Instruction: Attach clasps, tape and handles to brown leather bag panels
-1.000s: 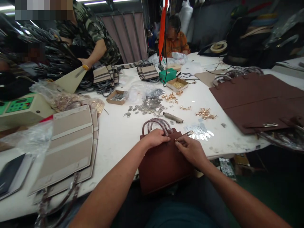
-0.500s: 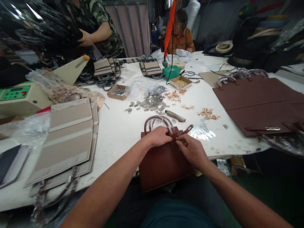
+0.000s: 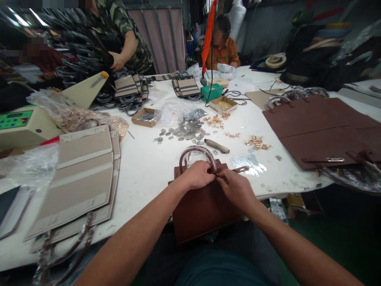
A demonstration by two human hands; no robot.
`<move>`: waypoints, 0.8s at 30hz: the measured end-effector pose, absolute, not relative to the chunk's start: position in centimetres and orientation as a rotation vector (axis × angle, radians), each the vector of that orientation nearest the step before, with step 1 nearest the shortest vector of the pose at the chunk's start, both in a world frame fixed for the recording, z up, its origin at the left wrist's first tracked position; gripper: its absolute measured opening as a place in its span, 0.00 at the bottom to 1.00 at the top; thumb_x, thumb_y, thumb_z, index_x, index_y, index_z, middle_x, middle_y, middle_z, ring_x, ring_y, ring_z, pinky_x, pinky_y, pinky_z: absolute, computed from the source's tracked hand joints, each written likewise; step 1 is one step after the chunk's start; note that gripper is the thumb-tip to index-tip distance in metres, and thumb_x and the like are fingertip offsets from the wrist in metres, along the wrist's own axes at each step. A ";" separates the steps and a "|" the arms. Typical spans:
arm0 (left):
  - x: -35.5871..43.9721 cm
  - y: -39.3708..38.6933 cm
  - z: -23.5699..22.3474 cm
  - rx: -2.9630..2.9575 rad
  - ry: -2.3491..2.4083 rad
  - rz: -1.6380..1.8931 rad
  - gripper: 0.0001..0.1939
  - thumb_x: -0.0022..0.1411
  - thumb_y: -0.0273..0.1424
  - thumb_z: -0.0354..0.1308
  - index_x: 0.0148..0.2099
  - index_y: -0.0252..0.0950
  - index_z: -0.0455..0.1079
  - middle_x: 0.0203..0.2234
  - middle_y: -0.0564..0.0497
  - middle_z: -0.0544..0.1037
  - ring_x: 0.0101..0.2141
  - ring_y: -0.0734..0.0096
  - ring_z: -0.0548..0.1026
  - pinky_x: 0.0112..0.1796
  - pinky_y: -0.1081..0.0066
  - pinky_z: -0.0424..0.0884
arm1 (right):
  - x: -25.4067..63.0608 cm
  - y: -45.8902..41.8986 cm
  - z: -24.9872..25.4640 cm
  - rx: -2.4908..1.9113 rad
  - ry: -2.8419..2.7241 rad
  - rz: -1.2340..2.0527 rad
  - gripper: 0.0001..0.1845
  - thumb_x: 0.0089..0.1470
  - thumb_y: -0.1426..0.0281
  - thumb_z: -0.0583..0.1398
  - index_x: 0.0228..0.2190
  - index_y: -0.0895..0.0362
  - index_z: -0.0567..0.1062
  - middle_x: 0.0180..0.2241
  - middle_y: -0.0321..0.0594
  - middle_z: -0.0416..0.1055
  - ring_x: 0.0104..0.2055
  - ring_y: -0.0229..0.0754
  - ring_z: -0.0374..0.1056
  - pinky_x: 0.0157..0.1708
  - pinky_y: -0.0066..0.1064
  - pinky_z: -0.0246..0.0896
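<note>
A small brown leather handbag (image 3: 202, 210) hangs over the near edge of the white table (image 3: 149, 167), its wrapped handles (image 3: 196, 153) lying on the table top. My left hand (image 3: 198, 174) is closed on the bag's top edge at the base of the handles. My right hand (image 3: 236, 188) pinches the bag's narrow brown strap (image 3: 240, 170), which sticks out to the right with a metal tip. The two hands touch at the fingertips.
Beige bag panels (image 3: 83, 174) lie at the left, large brown panels (image 3: 321, 127) at the right. Silver fittings (image 3: 184, 133), gold fittings (image 3: 257, 143), a dark-handled tool (image 3: 216, 146), small boxes and a green box (image 3: 210, 92) lie beyond. Two people sit at the far side.
My hands have drawn closer together over the bag's top edge. The strap has dropped from pointing up-right to lying flat. The far-left person has shifted the dark bundle.
</note>
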State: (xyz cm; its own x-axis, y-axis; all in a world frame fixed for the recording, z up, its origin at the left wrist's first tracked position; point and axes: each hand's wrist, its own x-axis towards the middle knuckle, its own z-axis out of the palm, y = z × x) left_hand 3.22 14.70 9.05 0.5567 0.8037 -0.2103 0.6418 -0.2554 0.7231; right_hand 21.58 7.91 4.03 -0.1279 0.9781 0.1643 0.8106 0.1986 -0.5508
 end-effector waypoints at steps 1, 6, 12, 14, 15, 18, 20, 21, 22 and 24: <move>3.2 14.7 9.1 1.998 1.143 0.259 0.09 0.56 0.30 0.60 0.36 0.34 0.80 0.31 0.50 0.82 0.33 0.64 0.77 0.35 0.71 0.67 | 21.7 7.9 3.9 -1.646 -1.987 0.476 0.08 0.64 0.66 0.57 0.36 0.52 0.76 0.36 0.39 0.78 0.38 0.47 0.74 0.38 0.34 0.62; 2.7 14.8 9.0 2.005 1.107 0.219 0.09 0.58 0.33 0.59 0.35 0.35 0.79 0.29 0.52 0.81 0.32 0.65 0.77 0.33 0.71 0.66 | 22.5 7.7 3.6 -1.449 -1.905 0.599 0.09 0.65 0.65 0.58 0.41 0.51 0.78 0.41 0.39 0.79 0.44 0.47 0.74 0.46 0.36 0.66; 3.4 14.9 9.6 2.176 1.292 0.143 0.10 0.61 0.34 0.58 0.38 0.35 0.77 0.35 0.44 0.82 0.36 0.57 0.78 0.38 0.64 0.71 | 22.1 7.9 2.7 -1.393 -1.818 0.642 0.11 0.65 0.66 0.56 0.42 0.49 0.79 0.42 0.38 0.78 0.45 0.46 0.74 0.47 0.37 0.67; 3.8 14.1 9.6 2.279 1.424 0.205 0.10 0.62 0.34 0.58 0.41 0.33 0.76 0.38 0.40 0.81 0.40 0.50 0.78 0.42 0.57 0.73 | 22.1 8.3 2.5 -1.399 -1.813 0.661 0.11 0.64 0.65 0.56 0.41 0.49 0.79 0.41 0.38 0.78 0.45 0.47 0.74 0.48 0.39 0.67; 3.8 13.3 9.3 2.352 1.491 0.287 0.10 0.63 0.33 0.58 0.43 0.33 0.76 0.40 0.39 0.81 0.44 0.47 0.78 0.46 0.54 0.73 | 22.2 8.5 2.6 -1.401 -1.805 0.686 0.11 0.64 0.65 0.57 0.41 0.49 0.80 0.41 0.38 0.79 0.44 0.47 0.74 0.47 0.39 0.67; 3.2 9.4 7.1 2.557 1.618 0.753 0.18 0.64 0.27 0.57 0.56 0.36 0.71 0.52 0.39 0.78 0.56 0.50 0.73 0.56 0.50 0.70 | 23.4 9.3 3.5 -1.413 -1.725 0.884 0.12 0.63 0.62 0.56 0.38 0.50 0.80 0.33 0.36 0.79 0.34 0.45 0.74 0.38 0.36 0.68; 2.2 6.3 4.5 2.592 1.587 1.062 0.20 0.65 0.27 0.57 0.58 0.38 0.70 0.54 0.41 0.77 0.56 0.55 0.74 0.57 0.54 0.71 | 24.6 10.2 4.6 -1.417 -1.630 1.051 0.14 0.63 0.61 0.56 0.35 0.51 0.80 0.27 0.34 0.77 0.27 0.42 0.73 0.31 0.33 0.66; 1.5 5.0 3.1 2.632 1.508 1.140 0.19 0.64 0.27 0.58 0.57 0.40 0.71 0.52 0.42 0.79 0.54 0.57 0.76 0.55 0.57 0.73 | 25.3 10.9 5.1 -1.431 -1.577 1.097 0.15 0.63 0.60 0.56 0.33 0.52 0.80 0.25 0.33 0.76 0.25 0.42 0.72 0.29 0.32 0.65; 0.9 3.9 1.7 2.676 1.451 1.166 0.17 0.62 0.28 0.59 0.54 0.42 0.74 0.48 0.45 0.82 0.52 0.59 0.79 0.53 0.60 0.76 | 26.0 11.9 5.7 -1.453 -1.534 1.101 0.15 0.62 0.60 0.57 0.32 0.53 0.79 0.24 0.33 0.75 0.25 0.42 0.72 0.28 0.31 0.65; -0.1 2.5 -0.4 2.733 1.479 1.123 0.16 0.59 0.29 0.62 0.50 0.46 0.76 0.46 0.49 0.84 0.49 0.58 0.81 0.52 0.60 0.78 | 27.2 14.6 6.5 -1.521 -1.503 0.981 0.15 0.60 0.59 0.58 0.29 0.54 0.79 0.23 0.33 0.76 0.25 0.42 0.73 0.28 0.30 0.65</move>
